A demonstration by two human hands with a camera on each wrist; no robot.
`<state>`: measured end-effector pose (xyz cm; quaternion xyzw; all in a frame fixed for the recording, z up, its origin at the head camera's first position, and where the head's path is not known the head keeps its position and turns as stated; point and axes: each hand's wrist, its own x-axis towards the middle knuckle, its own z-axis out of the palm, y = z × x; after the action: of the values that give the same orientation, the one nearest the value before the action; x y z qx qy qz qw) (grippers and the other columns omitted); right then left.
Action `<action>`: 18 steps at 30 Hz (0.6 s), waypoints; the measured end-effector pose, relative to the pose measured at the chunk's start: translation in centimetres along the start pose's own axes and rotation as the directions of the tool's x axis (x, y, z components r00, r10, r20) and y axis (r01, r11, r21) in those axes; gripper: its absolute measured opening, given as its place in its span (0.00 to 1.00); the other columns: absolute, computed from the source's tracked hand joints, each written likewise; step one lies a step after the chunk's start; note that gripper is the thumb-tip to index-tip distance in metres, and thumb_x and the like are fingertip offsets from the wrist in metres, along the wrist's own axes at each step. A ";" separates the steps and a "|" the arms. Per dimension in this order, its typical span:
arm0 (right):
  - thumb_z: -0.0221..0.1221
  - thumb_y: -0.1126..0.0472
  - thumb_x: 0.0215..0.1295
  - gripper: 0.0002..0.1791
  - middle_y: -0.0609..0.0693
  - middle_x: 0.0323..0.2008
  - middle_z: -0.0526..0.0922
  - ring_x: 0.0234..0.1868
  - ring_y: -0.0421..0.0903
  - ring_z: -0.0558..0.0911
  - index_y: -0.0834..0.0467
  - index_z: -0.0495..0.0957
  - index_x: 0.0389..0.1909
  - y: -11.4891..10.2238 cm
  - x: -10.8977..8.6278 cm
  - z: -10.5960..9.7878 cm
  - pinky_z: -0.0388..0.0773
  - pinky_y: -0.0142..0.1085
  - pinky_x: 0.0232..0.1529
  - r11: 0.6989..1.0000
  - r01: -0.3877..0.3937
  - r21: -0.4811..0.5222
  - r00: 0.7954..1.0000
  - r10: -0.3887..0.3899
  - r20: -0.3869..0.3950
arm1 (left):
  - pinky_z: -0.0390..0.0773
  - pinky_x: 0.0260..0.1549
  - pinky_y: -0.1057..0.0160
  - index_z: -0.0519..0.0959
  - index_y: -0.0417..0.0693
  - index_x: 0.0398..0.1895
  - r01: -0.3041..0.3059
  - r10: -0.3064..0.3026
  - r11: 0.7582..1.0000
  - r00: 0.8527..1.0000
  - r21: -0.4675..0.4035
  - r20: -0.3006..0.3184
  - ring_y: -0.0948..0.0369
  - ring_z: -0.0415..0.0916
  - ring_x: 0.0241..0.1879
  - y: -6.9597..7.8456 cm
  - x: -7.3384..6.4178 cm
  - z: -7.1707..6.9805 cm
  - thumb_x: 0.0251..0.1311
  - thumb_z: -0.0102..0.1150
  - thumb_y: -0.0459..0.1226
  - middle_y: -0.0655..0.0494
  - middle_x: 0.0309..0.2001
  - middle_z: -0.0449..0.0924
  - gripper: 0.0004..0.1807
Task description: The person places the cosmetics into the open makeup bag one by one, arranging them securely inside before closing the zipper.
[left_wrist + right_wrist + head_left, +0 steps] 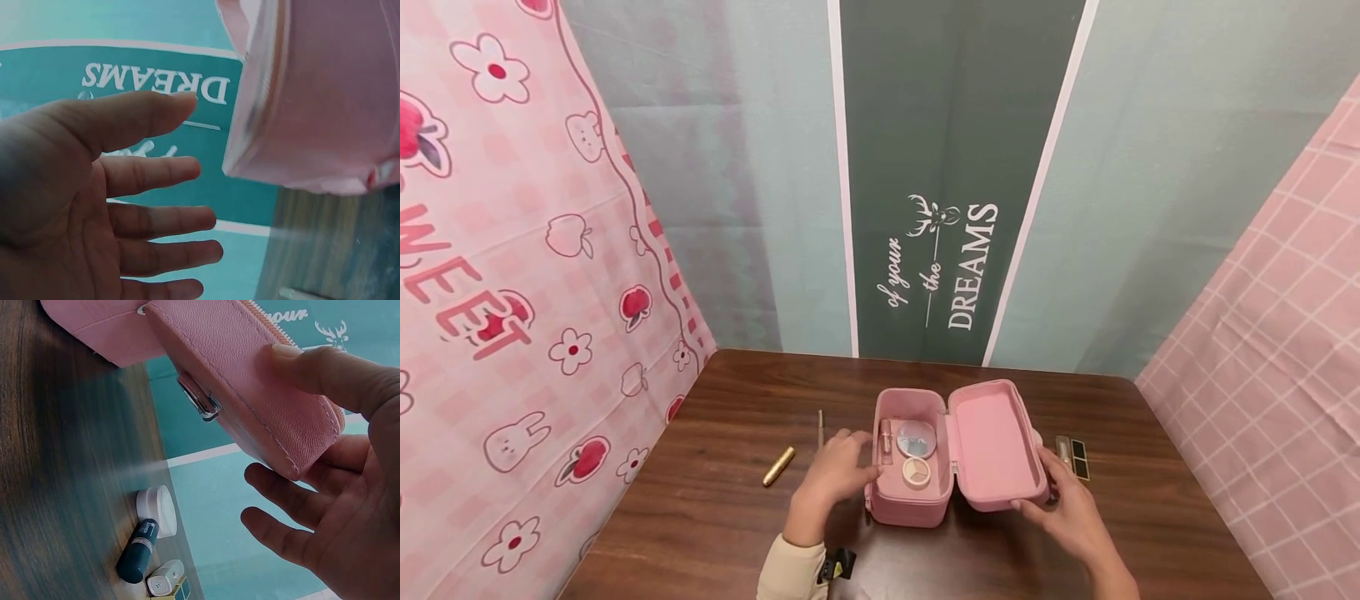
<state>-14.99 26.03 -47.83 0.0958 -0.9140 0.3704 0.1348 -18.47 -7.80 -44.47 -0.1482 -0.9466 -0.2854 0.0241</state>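
Observation:
A pink cosmetic case (908, 512) stands unzipped on the table, its lid (995, 450) swung out to the right. Inside lie a lipstick-like tube (886, 440), a round clear-topped compact (917, 440) and a small round three-part palette (916, 472). My right hand (1070, 510) grips the lid's outer corner, thumb (325, 372) on one side and fingers behind. Beside the case's left wall is my left hand (837, 471), fingers spread and extended; the left wrist view shows a gap between them and the case.
Left of the case lie a gold tube (778, 467) and a thin pencil-like stick (821, 427). Beyond the lid are a dark two-pan palette (1080, 459), a white round jar (156, 511), a dark tube (137, 551) and a pale tube (165, 578). Curtains hang around the table (700, 517).

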 end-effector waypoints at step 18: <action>0.75 0.64 0.38 0.47 0.69 0.56 0.68 0.47 0.60 0.76 0.70 0.62 0.61 0.2 0.0 0.1 0.76 0.48 0.41 1.000 -0.012 0.008 1.000 0.012 0.002 | 0.75 0.33 0.48 0.79 0.39 0.44 0.098 -0.087 0.989 0.992 0.114 -0.096 0.44 0.76 0.37 -4.7 -1.4 0.1 0.45 0.68 0.43 0.42 0.39 0.77 0.24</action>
<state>-15.08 26.04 -48.01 0.0913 -0.9132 0.3749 0.1312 -18.47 -11.88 -47.21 -0.0891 -0.9656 -0.2361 0.0626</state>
